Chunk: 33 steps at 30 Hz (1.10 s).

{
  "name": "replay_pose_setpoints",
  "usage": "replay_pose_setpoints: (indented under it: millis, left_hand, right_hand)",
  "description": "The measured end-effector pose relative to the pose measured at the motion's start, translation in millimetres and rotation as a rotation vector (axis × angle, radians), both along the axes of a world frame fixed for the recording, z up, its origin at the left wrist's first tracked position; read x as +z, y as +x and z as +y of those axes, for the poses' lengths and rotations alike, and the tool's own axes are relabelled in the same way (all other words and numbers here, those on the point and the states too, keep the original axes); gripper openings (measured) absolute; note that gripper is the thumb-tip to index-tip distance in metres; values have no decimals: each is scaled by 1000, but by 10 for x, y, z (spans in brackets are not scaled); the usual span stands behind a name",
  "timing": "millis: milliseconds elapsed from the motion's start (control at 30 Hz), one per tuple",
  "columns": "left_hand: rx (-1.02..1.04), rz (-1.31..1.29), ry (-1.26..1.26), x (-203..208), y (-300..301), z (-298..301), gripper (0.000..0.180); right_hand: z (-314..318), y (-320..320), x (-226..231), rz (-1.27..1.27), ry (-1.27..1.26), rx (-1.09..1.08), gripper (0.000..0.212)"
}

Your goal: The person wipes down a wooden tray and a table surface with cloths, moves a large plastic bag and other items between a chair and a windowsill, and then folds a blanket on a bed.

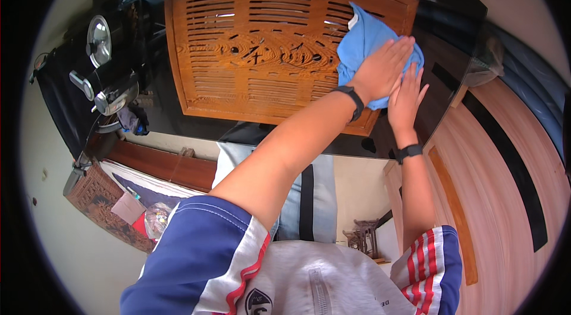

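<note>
A blue cloth (364, 41) lies bunched over the right end of a slatted wooden tea tray (238, 92) with carved, dark-inlaid marks. My left hand (383, 68) reaches across from the left and rests flat on the cloth, fingers stretched toward the tray's right edge. Close beside it, my right hand (405, 100) lies along the cloth's near right side, its fingers extended and slightly spread. The hands overlap or touch near the left wrist. Part of the cloth is hidden under them. Each wrist wears a dark band.
The tray sits on a glossy black table (440, 86). On the left stand a metal kettle (116, 98) and a round glass lid (99, 40). Below left, a bench (107, 205) carries bagged items. Wood-grain panels (493, 178) rise at the right.
</note>
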<state>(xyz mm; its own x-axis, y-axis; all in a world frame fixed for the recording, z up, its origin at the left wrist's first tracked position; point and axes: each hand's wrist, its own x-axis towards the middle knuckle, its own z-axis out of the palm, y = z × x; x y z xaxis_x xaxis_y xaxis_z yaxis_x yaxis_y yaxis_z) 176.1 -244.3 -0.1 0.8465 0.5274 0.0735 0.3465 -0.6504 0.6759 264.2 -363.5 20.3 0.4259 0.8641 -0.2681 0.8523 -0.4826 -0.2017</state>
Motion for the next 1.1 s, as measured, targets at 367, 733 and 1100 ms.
replay_pose_setpoints:
  millis: [367, 733, 1100]
  left_hand:
    - [-131, 184, 68, 112, -1135, -1084, 61]
    - [59, 100, -261, 109, -2437, -1116, 61]
    - [404, 120, -164, 220, -3929, -532, 59]
  right_hand:
    - [-984, -1060, 266, 116, -142, 3, 62]
    - [-666, -2283, 254, 215, -111, -13, 68]
    - [348, -3529, 85, 239, 19, 390, 77]
